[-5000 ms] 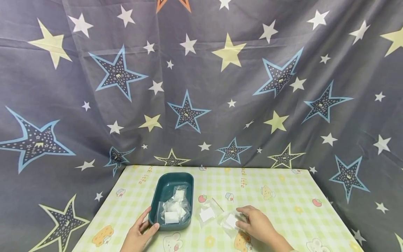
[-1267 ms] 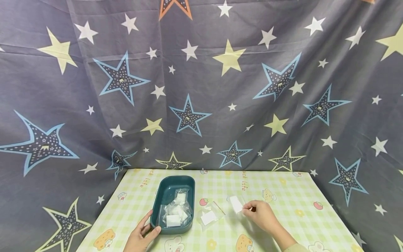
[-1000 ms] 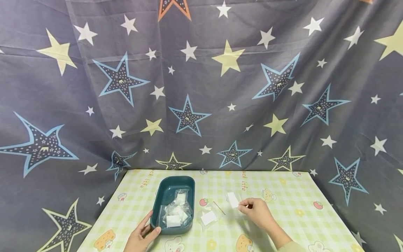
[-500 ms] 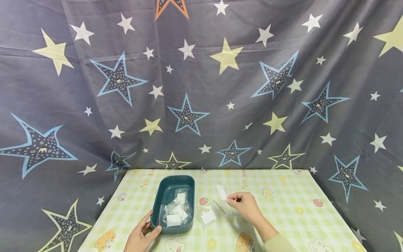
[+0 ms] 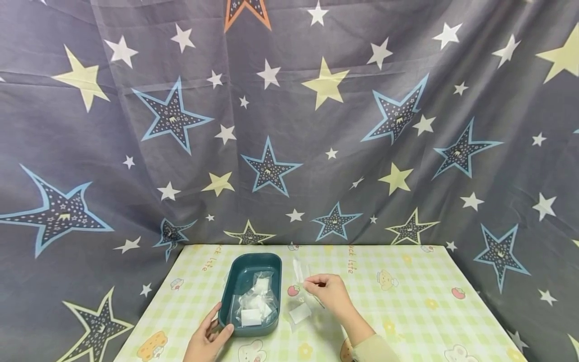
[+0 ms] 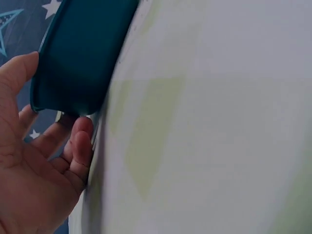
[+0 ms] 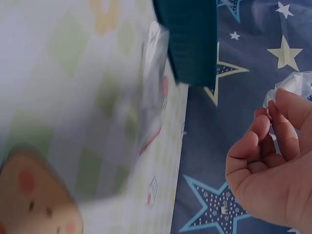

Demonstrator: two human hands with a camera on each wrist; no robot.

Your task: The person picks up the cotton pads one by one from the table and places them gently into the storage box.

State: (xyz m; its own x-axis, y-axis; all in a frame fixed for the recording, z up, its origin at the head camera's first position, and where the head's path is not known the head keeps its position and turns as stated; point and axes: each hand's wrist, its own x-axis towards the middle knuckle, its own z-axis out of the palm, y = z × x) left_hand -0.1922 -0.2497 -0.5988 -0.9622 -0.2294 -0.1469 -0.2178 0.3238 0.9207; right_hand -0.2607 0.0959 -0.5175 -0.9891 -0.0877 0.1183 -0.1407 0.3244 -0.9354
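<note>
My left hand (image 5: pixel 208 337) grips the near left corner of a dark teal plastic box (image 5: pixel 255 331), thumb at the near rim and fingers along the left side. Several clear plastic bags (image 5: pixel 257 304) with white pieces inside lie heaped in the near part of the box. To the right of the box, my right hand (image 5: pixel 332 296) pinches another clear bag (image 5: pixel 298 271) with a white piece, held up above the cloth; the right wrist view shows this bag (image 7: pixel 295 83) between thumb and fingers. Below it a similar bag (image 5: pixel 300 313) lies on the table, its reddish edge partly hidden by the hand.
A green-and-white checked cloth (image 5: pixel 420 322) with cartoon prints covers the table. Behind it and at both sides hangs a dark grey curtain (image 5: pixel 289 115) printed with stars.
My right hand has picked up a bag from the table, raised it and carried it left toward the box. The left hand keeps its grip on the box.
</note>
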